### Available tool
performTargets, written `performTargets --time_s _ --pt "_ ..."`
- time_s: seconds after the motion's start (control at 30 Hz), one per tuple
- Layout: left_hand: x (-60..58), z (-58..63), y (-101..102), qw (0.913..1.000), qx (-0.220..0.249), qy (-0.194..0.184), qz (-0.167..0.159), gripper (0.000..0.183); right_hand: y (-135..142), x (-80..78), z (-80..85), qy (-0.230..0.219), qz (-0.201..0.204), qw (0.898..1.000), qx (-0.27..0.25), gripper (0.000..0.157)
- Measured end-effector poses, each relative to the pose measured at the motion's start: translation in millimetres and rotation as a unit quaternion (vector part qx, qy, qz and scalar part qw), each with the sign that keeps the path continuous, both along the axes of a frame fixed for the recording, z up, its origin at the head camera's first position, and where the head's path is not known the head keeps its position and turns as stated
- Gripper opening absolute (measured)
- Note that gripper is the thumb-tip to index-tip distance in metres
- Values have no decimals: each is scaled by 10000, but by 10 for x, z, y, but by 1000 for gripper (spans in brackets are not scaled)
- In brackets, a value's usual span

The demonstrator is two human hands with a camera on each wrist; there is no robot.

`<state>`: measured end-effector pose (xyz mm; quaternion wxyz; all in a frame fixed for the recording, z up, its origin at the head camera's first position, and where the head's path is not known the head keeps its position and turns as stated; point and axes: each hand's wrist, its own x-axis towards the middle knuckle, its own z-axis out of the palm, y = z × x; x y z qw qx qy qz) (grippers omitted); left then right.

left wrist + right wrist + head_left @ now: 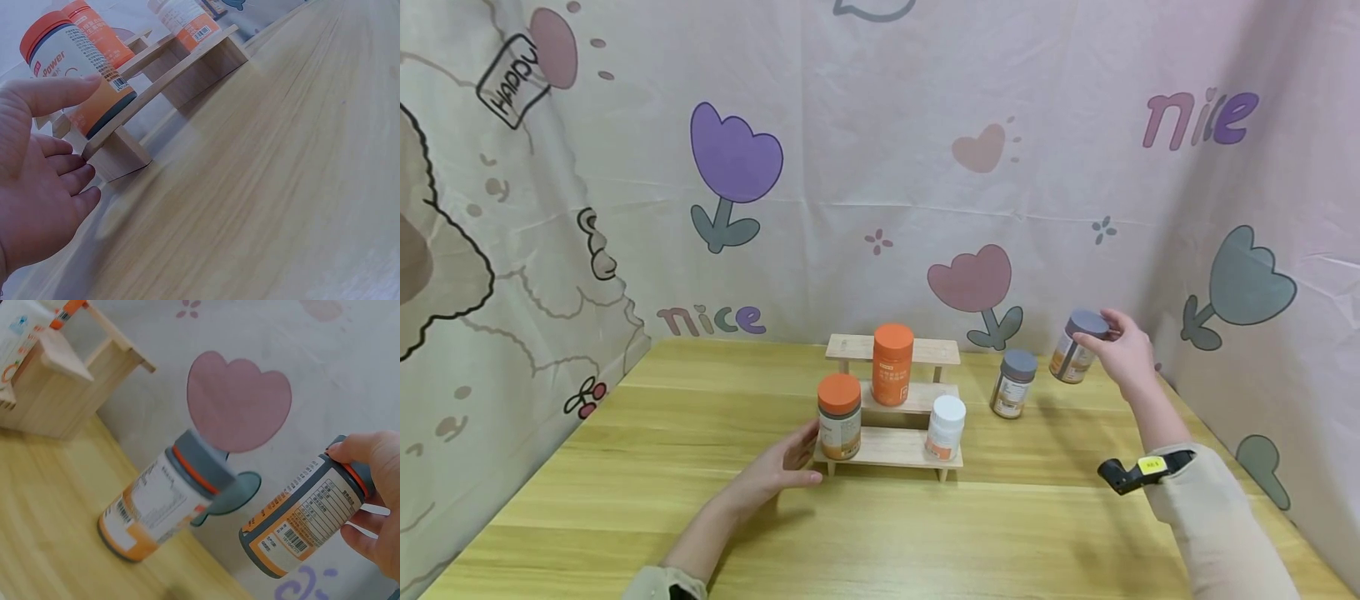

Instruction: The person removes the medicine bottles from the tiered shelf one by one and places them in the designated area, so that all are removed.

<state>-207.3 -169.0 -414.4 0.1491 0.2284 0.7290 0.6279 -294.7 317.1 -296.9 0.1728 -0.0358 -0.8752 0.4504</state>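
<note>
In the head view my right hand (1126,354) grips a supplement bottle (1070,358) by its grey lid, at the back right. The right wrist view shows this bottle (300,519) tilted, its base against the backdrop. Beside it on the table stands a second grey-lidded bottle (1011,392). My left hand (775,467) is at the left end of a small wooden step shelf (891,450), beside an orange-lidded jar (839,425). Its fingers are loosely bent around nothing; the left wrist view shows the thumb (59,94) in front of that jar. Contact I cannot tell.
An all-orange jar (892,371) stands on the shelf's middle step, and a small white bottle (946,429) on the right of the lowest one. Behind the wooden table (925,533) hangs a printed cloth (865,167), which also runs along both sides.
</note>
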Motion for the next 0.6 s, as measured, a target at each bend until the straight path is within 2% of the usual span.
performTargets --time_s 0.6 --pt "10 8 -5 10000 -18 92 -26 81 109 29 -447 -178 -200 9996 97 76"
